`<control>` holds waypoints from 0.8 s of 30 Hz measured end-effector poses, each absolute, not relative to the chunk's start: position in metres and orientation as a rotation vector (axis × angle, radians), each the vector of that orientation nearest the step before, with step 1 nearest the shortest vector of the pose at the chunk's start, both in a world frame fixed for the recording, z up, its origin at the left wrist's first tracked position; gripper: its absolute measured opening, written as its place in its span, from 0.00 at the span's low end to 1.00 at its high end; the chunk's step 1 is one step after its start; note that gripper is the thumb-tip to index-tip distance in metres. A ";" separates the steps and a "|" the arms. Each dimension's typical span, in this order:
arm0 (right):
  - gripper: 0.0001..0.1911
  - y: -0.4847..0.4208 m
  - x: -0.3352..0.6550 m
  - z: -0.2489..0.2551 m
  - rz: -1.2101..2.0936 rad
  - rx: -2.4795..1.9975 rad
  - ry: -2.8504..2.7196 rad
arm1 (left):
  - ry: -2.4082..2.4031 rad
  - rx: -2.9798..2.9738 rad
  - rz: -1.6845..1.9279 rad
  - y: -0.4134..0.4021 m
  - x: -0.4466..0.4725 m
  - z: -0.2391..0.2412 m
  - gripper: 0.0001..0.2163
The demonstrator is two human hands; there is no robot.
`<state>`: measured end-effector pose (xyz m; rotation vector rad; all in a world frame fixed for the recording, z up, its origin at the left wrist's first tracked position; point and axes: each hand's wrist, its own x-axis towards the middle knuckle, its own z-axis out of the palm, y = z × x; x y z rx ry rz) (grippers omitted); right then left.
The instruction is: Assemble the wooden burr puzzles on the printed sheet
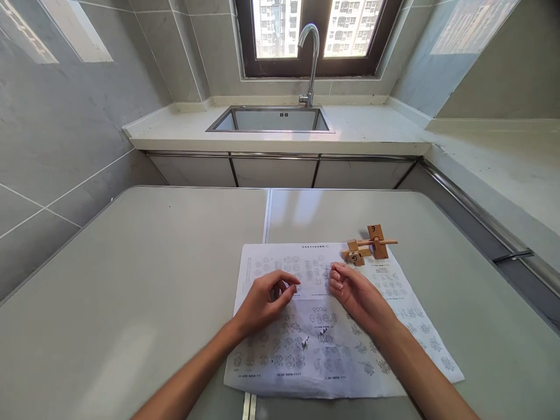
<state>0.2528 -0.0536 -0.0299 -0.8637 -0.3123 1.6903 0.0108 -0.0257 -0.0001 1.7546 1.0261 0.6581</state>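
Grey table (pixel 175 262): extended beneath and beyond left hand (pixel 268 296) and right hand (pixel 359 294). Printed sheet (pixel 269 256): spread under both; creased, judged limp and easily torn. Left hand is loosely curled, a gap left between thumb and index finger; no held thing is seen. Right hand's fingers are folded towards the thumb; whether something small is gripped cannot be told. Wooden assembly (pixel 371 244): located just beyond the right hand's fingertips, at the sheet's far corner. Judged light, stiff, not slippery, its joints possibly loose; best gripped by the broad marked slab (pixel 375 231), the thin rod (pixel 391 241) being less secure and perhaps fragile.
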 end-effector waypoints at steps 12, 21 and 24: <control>0.12 -0.053 0.253 -0.032 1.691 -0.864 -0.309 | 1.031 1.764 0.669 -0.026 0.011 0.000 0.10; 0.11 -0.054 0.252 -0.029 1.688 -0.859 -0.305 | 1.039 1.766 0.663 -0.026 0.012 0.001 0.10; 0.11 -0.054 0.252 -0.028 1.683 -0.862 -0.307 | 1.044 1.769 0.664 -0.027 0.012 0.003 0.11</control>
